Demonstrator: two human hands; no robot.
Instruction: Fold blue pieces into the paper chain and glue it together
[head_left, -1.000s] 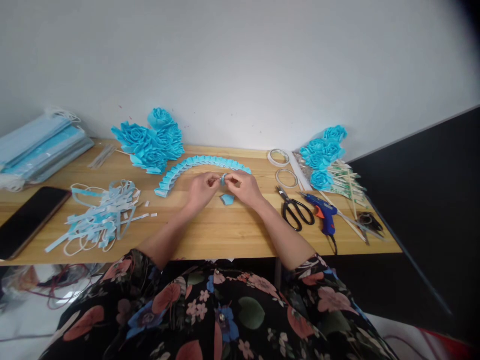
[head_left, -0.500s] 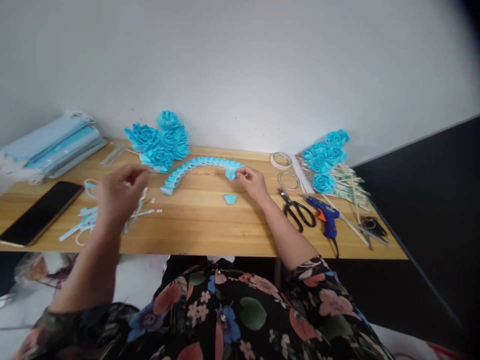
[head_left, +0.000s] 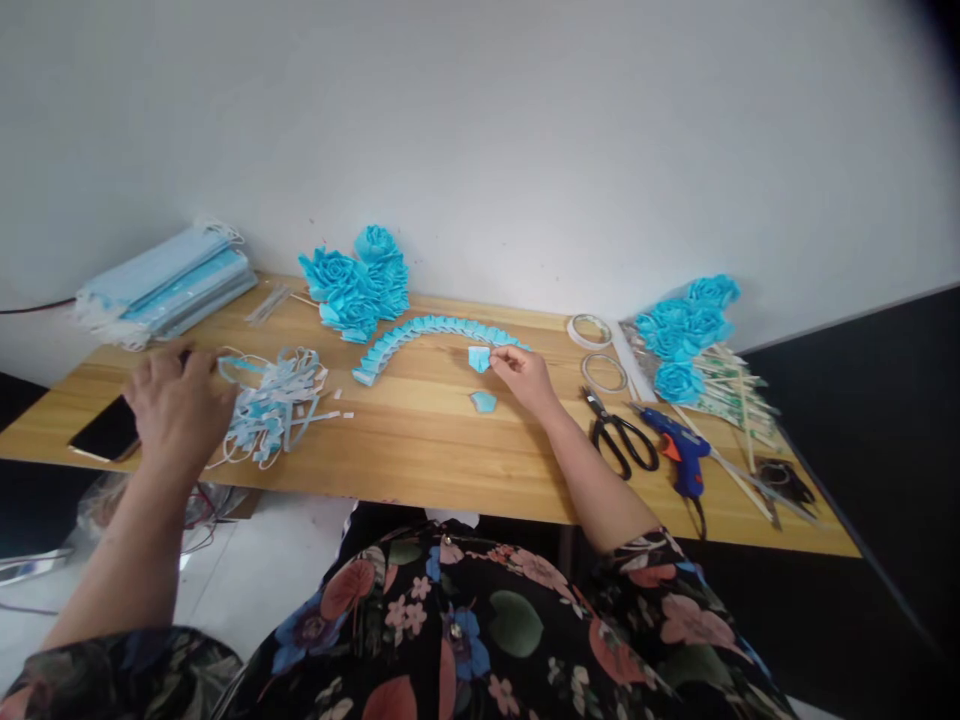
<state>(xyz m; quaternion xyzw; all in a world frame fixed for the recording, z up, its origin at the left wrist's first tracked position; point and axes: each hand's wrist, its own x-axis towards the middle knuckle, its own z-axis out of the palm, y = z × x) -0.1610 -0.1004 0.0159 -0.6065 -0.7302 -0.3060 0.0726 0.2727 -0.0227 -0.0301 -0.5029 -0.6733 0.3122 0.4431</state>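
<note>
My left hand [head_left: 180, 400] reaches over the black phone [head_left: 109, 432] at the left of the table. Its fingers are apart and bent down over the phone's far end, which they hide; whether they touch it I cannot tell. Between the fingertips of my right hand [head_left: 522, 374] is a small light-blue petal piece [head_left: 478, 358]. A similar blue petal piece [head_left: 483, 402] lies on the wood just in front of it. Behind, a curved row of overlapping blue petal pieces [head_left: 409, 338] arcs across the table, its right end partly behind my right hand.
White and blue scraps [head_left: 277, 400] lie beside my left hand, with stacked face masks [head_left: 165, 280] behind. Blue fabric roses [head_left: 352, 285] stand at the wall, more roses [head_left: 686, 320] at right. Tape rolls [head_left: 589, 330], black-handled scissors [head_left: 619, 430] and a blue glue gun [head_left: 679, 445] lie right.
My left hand has moved left and down, from above the scraps to the phone. My right hand still pinches the petal piece. The view has shifted a little to the left.
</note>
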